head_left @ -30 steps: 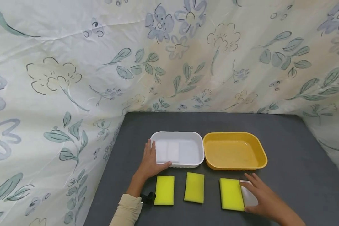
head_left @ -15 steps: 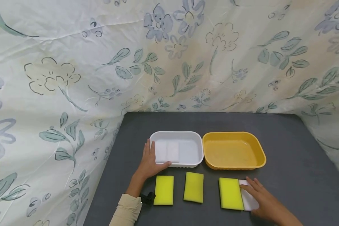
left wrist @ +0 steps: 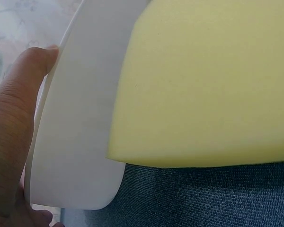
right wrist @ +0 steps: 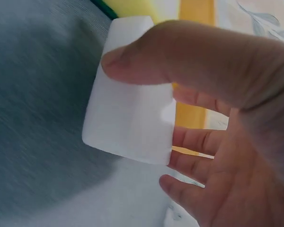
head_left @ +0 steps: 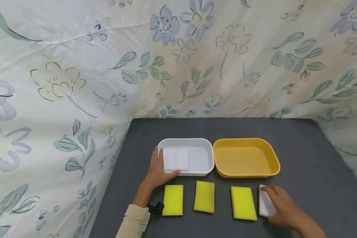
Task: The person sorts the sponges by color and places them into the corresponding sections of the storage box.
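My right hand pinches a white sponge block between thumb and fingertips, just right of the rightmost yellow sponge. The right wrist view shows the thumb across one face of the white sponge, with fingertips at its far edge. At the left corner of the white tray, my left hand rests with straight fingers along the side and its thumb spread at the front rim. Two white blocks lie side by side in the tray's left part. In the left wrist view, a yellow sponge overlaps the tray wall.
A yellow-orange tray stands against the white tray's right side. Two more yellow sponges, a left one and a middle one, lie in front on the dark tabletop. Flowered cloth hangs behind and at the left.
My right hand has closed on the white sponge and drawn it away from the yellow sponge, to the right and tilted. The left hand stays at the white tray.
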A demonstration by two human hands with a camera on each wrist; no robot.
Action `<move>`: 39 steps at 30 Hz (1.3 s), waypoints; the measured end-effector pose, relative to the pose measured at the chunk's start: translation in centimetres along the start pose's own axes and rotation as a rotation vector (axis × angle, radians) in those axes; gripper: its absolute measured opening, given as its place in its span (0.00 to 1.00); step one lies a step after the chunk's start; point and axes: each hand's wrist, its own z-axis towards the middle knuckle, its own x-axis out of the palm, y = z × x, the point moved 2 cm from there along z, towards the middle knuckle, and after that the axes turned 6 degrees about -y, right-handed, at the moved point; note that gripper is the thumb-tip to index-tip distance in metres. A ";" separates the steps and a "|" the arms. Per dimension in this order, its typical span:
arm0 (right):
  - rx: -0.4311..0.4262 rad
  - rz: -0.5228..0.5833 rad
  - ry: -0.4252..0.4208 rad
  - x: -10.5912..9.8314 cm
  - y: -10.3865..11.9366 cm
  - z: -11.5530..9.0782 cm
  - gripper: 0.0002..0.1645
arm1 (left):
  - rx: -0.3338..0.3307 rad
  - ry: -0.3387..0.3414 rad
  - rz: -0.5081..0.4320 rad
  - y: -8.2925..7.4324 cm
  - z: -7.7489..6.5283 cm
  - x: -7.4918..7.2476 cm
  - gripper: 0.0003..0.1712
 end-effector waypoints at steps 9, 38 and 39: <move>0.062 0.007 0.039 -2.6 1.3 0.3 0.42 | 0.004 0.001 -0.004 0.0 -0.1 -0.1 0.70; -0.278 0.215 0.060 -1.2 10.2 11.1 0.39 | -0.004 0.002 -0.012 -0.3 -0.1 -0.2 0.70; -0.294 0.212 0.056 -1.0 10.3 11.7 0.39 | -0.003 0.004 -0.014 -0.3 -0.2 -0.2 0.69</move>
